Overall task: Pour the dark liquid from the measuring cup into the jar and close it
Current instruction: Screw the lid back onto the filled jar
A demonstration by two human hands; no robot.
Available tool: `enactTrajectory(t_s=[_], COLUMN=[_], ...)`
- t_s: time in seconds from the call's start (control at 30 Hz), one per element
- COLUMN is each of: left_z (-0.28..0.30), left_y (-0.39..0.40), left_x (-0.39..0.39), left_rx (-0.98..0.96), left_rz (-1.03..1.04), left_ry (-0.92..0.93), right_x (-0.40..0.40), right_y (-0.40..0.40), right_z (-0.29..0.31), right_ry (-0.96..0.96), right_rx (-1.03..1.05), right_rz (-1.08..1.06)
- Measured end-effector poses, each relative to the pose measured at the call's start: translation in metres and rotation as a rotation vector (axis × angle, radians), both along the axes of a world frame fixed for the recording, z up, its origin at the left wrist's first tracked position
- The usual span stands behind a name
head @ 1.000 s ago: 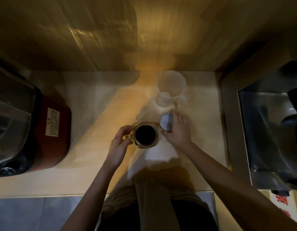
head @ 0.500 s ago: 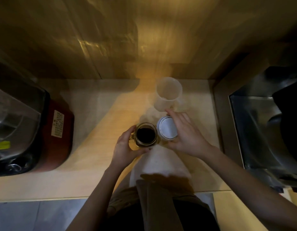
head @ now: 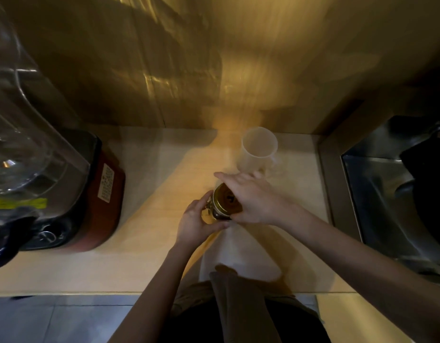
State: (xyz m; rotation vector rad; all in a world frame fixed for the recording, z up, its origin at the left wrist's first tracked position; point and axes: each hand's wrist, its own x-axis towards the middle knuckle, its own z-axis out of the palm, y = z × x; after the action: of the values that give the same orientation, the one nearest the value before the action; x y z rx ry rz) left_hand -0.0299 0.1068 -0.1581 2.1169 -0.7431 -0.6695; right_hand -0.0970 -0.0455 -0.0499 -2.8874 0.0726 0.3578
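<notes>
A small glass jar (head: 215,214) stands on the light wooden counter (head: 144,243), gripped around its side by my left hand (head: 196,219). Its round lid (head: 226,200), gold-rimmed with a dark top, now sits on the jar's mouth. My right hand (head: 253,196) lies over the lid's right half, fingers spread across it. The dark liquid is hidden under the lid. The translucent plastic measuring cup (head: 258,152) stands upright and looks empty just behind the jar, apart from both hands.
A blender with a red base (head: 100,194) and clear jug (head: 23,134) stands at the left. A steel sink (head: 387,206) with a dark pot lies at the right. A wood-panelled wall (head: 214,58) rises behind. The counter's front edge runs near my body.
My right hand picked the lid up from the counter beside the jar, carried it left and set it on the jar's mouth. My left hand stayed on the jar.
</notes>
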Motion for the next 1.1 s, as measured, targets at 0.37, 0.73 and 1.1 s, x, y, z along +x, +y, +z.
enactTrajectory(t_s=[0.37, 0.73, 1.1], left_z=[-0.003, -0.004, -0.005], left_y=[0.0, -0.001, -0.001], left_x=[0.0, 0.0, 0.002], left_rx=[0.013, 0.041, 0.043], left_rz=[0.015, 0.021, 0.019], left_ry=[-0.001, -0.011, -0.002], right_x=[0.007, 0.014, 0.016], right_y=[0.007, 0.012, 0.017], right_z=[-0.007, -0.001, 0.003], right_ry=[0.045, 0.087, 0.076], right_rx=[-0.156, -0.183, -0.156], right_rz=[0.116, 0.04, -0.075])
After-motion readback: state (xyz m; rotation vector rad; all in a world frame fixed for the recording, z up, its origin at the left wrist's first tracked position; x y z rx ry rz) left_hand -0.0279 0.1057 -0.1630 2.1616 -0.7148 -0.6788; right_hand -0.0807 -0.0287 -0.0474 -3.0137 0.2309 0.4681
